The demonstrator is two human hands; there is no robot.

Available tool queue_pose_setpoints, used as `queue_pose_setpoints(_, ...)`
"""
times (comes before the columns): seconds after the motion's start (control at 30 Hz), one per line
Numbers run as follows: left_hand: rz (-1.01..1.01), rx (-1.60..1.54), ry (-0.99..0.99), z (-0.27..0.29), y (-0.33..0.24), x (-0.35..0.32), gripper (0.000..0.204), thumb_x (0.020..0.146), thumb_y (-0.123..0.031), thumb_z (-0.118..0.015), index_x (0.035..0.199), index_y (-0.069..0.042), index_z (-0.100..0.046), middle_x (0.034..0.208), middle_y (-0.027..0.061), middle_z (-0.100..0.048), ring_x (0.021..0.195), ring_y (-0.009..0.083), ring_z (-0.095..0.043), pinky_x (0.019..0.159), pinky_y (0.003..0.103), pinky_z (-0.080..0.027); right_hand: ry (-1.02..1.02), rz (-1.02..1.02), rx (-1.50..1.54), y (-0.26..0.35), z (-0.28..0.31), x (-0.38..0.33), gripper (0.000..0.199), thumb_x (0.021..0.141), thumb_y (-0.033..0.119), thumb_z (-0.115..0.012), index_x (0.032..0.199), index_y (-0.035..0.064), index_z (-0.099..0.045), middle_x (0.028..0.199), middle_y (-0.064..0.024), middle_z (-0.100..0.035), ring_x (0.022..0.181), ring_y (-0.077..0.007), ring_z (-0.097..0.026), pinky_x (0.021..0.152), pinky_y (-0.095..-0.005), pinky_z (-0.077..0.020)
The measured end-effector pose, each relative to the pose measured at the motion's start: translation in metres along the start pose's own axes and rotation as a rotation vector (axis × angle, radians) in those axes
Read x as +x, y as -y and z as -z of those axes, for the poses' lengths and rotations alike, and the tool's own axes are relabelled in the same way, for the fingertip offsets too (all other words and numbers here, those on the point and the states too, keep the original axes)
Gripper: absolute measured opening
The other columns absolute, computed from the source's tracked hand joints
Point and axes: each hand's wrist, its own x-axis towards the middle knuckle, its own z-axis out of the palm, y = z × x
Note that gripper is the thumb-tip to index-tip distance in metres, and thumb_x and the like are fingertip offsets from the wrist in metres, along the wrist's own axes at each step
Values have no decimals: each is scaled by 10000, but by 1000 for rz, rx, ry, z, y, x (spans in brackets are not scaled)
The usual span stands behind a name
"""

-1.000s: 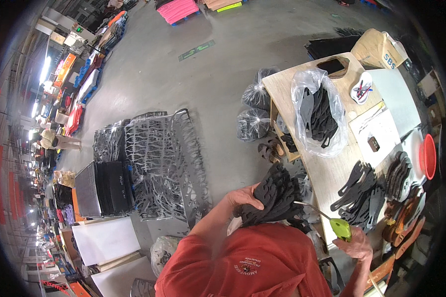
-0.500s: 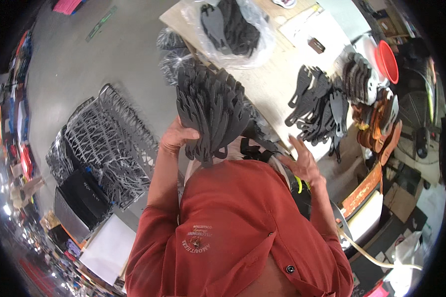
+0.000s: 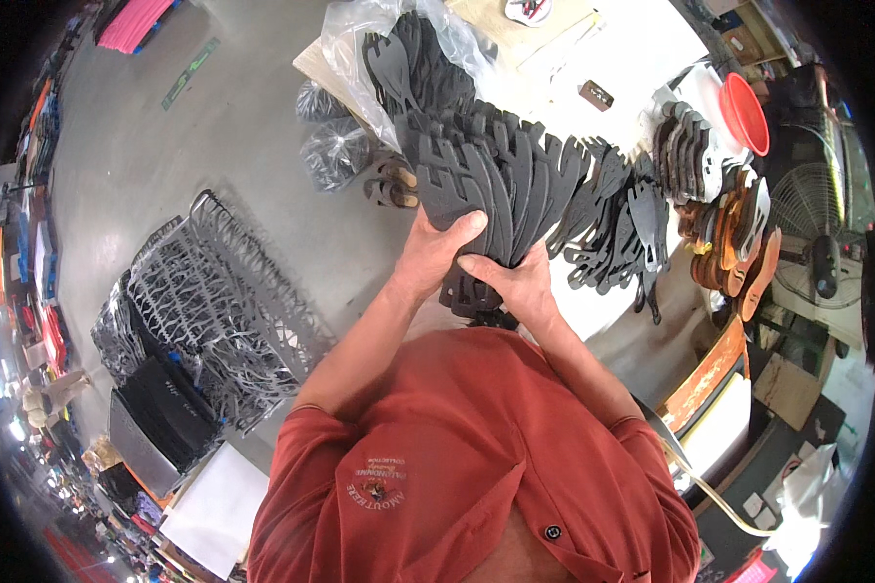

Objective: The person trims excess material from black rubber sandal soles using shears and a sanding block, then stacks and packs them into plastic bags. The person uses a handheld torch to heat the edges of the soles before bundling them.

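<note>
Before my chest is a fanned bundle of flat black cut-out pieces with slots and strap-like ends. My left hand grips its lower left, thumb across the front. On the lower right my right hand is closed round the same bundle, its thumb close to the left one. The bundle hides most of the fingers. Behind it, similar black pieces stick out of a clear plastic bag. Another loose pile of black pieces lies on the pale worktable, right of the bundle.
Grey stacked pieces, orange-brown sole-shaped pieces and a red bowl crowd the table's right side. A fan stands beyond. On the left, black lattice-like cut sheets are heaped. Filled plastic bags sit by the table's left edge.
My right hand, free and open earlier, has come in and taken hold of the bundle. My left hand has carried the bundle to the right, and the pieces now fan toward the upper right.
</note>
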Motion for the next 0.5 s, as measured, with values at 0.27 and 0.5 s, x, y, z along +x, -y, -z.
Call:
queue_pose_setpoints(0.27, -111, 30, -13, 9, -15, 19, 671, 944, -192, -737, 1512, -30, -418, 1398, 89, -581, 1235, 189, -568, 1091, 379, -454, 41, -37, 73, 26, 0, 33, 708, 778, -10, -855, 1386, 34, -496, 1278, -87, -656, 1168, -192, -632, 1017, -356, -517)
queue_pose_setpoints(0.5, -587, 610, -533, 82, -101, 109, 713, 921, -193, -775, 1509, 18, -430, 1461, 206, -538, 1282, 268, -553, 1040, 390, -473, -39, 69, -81, 56, -18, 130, 813, 754, 8, -878, 1436, 17, -437, 1351, -121, -612, 1226, -204, -587, 1069, -370, -468)
